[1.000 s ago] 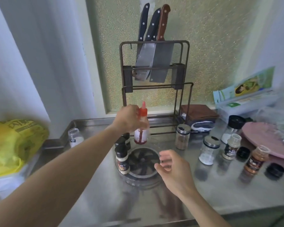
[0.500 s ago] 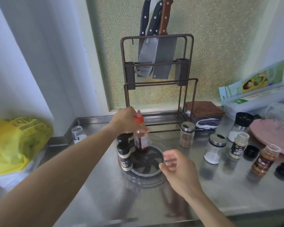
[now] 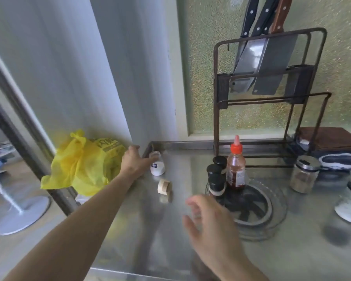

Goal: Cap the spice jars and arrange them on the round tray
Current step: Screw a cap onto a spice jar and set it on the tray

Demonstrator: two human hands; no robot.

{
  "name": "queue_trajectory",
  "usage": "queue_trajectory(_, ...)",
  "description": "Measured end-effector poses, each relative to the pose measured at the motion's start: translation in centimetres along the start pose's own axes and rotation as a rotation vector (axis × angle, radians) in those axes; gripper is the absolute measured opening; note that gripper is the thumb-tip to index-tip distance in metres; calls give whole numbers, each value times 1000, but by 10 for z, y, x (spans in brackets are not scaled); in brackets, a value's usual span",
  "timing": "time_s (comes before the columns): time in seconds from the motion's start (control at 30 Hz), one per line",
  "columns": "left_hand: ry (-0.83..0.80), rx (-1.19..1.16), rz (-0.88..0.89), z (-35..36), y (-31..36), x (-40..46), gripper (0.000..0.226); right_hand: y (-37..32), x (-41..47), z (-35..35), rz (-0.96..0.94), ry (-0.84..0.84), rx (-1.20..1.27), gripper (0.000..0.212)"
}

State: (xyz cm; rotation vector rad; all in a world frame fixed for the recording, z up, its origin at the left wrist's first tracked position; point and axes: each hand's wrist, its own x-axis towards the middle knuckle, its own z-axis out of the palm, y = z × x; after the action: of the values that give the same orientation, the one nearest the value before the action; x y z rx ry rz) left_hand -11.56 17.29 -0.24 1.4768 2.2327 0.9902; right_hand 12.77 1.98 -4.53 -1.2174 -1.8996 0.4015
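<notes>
Two hands, left (image 3: 133, 162) outstretched touching small jar (image 3: 157, 165) (grip unclear), right (image 3: 209, 226) hovering, fingers spread

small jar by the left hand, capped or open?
Open. The small jar shows a bare clear rim with white powder inside; a beige cap lies apart on the counter.

The left hand (image 3: 133, 161) no longer holds the red-capped sauce bottle (image 3: 235, 166), which now stands on the round tray (image 3: 276, 216). The hand now reaches far left and touches the uncapped small jar (image 3: 157, 163). The view has shifted left.
</notes>
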Motion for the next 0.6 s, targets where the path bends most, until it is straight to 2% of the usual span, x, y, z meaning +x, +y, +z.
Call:
queue_trajectory(0.07, -39, -9, -23, 13, -10, 9, 76, -8, 22, 38, -34, -64, -36, 38)
queue_trajectory(0.13, -62, -13, -15, 27, -17, 18, 63, -11, 45, 70, 10, -142, -74, 47)
queue_trajectory(0.27, -100, -56, 28, 49, -24, 36, 65, -2, 84, 114, 116, -187, -139, 56)
queue_trajectory(0.33, -91, -65, 63, 57, -27, 43, 57, 7, 96, 125, 163, -225, -168, 52)
queue_trajectory(0.5, -14, -145, 110, 47, -28, 23, 44, 8, 96, 116, 174, -136, -119, 36)
queue_trajectory(0.6, 10, -268, 121, 26, -33, -15, 43, 0, 73, 85, 157, -73, -35, 44)
